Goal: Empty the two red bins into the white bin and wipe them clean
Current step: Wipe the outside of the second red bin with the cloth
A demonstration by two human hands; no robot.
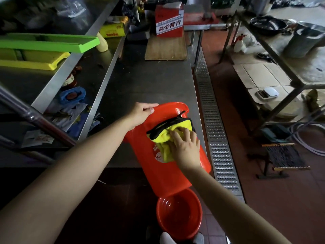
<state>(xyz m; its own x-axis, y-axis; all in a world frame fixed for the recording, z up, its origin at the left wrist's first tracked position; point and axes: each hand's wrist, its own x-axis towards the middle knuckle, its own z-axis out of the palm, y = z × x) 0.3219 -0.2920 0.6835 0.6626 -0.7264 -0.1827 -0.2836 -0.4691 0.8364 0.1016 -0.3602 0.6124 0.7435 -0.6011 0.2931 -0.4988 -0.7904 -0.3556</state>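
Overhanging table edge [158, 166]: red bin [163, 166]

Steel table [154, 81], red bin [163, 166] tipped on it, wooden board [165, 48] beyond

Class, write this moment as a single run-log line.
left hand: grips red bin rim | right hand: presses yellow cloth on bin's outside | second red bin: on floor
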